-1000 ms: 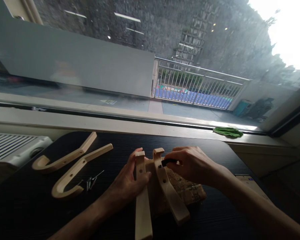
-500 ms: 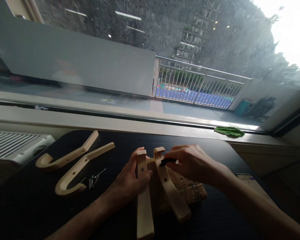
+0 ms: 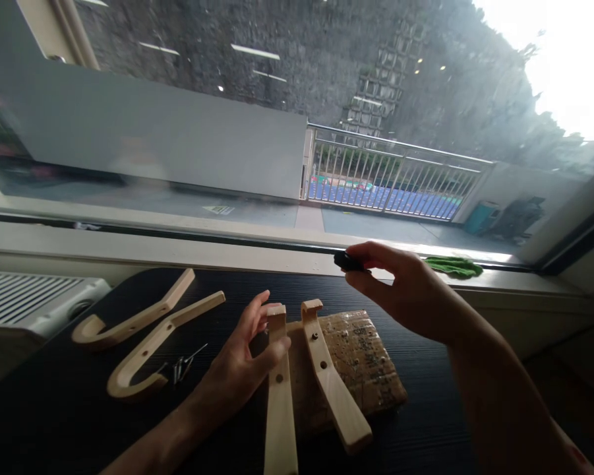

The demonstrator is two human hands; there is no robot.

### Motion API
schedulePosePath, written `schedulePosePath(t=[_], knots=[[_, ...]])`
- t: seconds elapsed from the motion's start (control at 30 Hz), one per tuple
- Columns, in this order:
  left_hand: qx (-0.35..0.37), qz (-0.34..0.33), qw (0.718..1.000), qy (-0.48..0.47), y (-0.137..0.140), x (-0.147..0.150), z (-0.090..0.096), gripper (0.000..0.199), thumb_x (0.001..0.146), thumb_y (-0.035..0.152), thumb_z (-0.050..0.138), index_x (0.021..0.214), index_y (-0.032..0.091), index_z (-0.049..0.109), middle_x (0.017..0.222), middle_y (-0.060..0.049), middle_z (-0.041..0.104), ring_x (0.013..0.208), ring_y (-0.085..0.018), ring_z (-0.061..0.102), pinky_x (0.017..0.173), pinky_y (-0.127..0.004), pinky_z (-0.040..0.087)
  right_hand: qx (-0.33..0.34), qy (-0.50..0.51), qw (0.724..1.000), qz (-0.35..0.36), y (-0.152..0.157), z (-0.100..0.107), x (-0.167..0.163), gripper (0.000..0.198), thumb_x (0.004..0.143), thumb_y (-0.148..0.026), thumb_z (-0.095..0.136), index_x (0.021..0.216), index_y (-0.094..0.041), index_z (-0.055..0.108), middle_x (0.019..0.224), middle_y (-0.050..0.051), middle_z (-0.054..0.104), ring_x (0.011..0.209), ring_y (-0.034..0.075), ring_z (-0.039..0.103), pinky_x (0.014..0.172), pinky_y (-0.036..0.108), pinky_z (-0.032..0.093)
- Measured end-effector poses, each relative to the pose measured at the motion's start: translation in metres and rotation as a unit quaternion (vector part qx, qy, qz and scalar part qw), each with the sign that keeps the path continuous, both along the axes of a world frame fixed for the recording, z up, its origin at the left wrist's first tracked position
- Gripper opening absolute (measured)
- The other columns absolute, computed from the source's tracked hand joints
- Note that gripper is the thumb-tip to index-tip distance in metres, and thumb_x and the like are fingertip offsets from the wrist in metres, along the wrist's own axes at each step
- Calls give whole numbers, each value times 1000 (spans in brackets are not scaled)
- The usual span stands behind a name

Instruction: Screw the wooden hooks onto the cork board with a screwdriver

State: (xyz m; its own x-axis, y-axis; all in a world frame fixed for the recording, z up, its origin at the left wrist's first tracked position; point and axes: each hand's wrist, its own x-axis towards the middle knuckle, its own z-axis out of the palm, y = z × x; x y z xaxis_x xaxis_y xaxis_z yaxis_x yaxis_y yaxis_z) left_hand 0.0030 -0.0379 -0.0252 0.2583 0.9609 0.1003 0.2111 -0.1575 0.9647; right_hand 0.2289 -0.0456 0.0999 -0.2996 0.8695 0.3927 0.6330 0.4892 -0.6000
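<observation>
My left hand (image 3: 242, 356) grips a pale curved wooden piece (image 3: 279, 422), its thumb across the front and some fingers behind; the index finger sticks up. To its right, a second wooden piece (image 3: 339, 402) with a hooked top leans on a worn, tape-covered cardboard package (image 3: 370, 356). A small metal fitting (image 3: 315, 336) shows in its upper hole, and the lower hole looks dark. Raised above the package, my right hand (image 3: 390, 277) pinches a small black object (image 3: 349, 261) whose kind I cannot make out.
Two more J-shaped wooden pieces, one behind (image 3: 128, 326) and one in front (image 3: 141, 356), lie at left on the black table (image 3: 420, 336). Beside them are small metal parts (image 3: 182, 369). A green cloth (image 3: 455, 266) lies on the window sill; a radiator (image 3: 39, 300) stands at left.
My right hand has lifted up and away from the second wooden piece with the black object, uncovering the fitting in its upper hole. My left hand's fingers have loosened and spread somewhat.
</observation>
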Motion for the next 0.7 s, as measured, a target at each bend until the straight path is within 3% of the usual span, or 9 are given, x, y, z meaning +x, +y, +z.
schedulePosePath(t=[0.13, 0.27, 0.33, 0.43, 0.57, 0.7], knots=[[78, 29, 996, 23, 2, -5, 2, 63, 81, 31, 54, 136, 27, 24, 136, -8, 42, 127, -23, 37, 107, -44, 26, -95, -41, 995, 10, 3, -27, 5, 16, 84, -29, 49, 98, -22, 55, 74, -2, 59, 64, 10, 53, 58, 24, 44], [32, 3, 998, 62, -2, -2, 2, 63, 81, 33, 54, 136, 26, 25, 133, -8, 47, 125, -26, 40, 104, -45, 32, -57, -31, 998, 17, 11, -52, -4, 34, 77, -27, 58, 109, -22, 51, 99, 2, 60, 78, 12, 56, 66, 25, 44], [17, -2, 996, 83, -4, -1, 1, 63, 81, 35, 53, 136, 27, 25, 130, -7, 49, 125, -26, 40, 101, -44, 36, -54, -36, 996, 54, 15, -58, -13, 46, 75, -31, 61, 119, -25, 48, 115, 3, 57, 90, 15, 56, 73, 27, 44], [15, 1, 994, 107, -6, 1, 1, 62, 80, 37, 53, 136, 29, 27, 129, -5, 51, 123, -26, 42, 96, -40, 42, -42, -65, 993, 84, 19, -63, -22, 39, 79, -31, 58, 117, -26, 53, 111, 2, 61, 96, 17, 57, 78, 28, 43], [-9, 6, 995, 103, -7, 3, 3, 62, 80, 40, 53, 135, 32, 27, 126, -3, 53, 116, -26, 49, 91, -37, 47, -18, -99, 993, 65, 20, -68, -24, 27, 84, -22, 49, 109, -24, 60, 104, 1, 65, 94, 17, 58, 79, 28, 42], [-2, 9, 995, 97, -6, 4, -3, 61, 80, 40, 53, 135, 32, 27, 127, -4, 52, 120, -27, 46, 94, -41, 44, -8, -105, 993, 59, 18, -64, -21, 34, 82, -27, 53, 116, -23, 56, 109, 5, 62, 93, 18, 58, 79, 29, 43]])
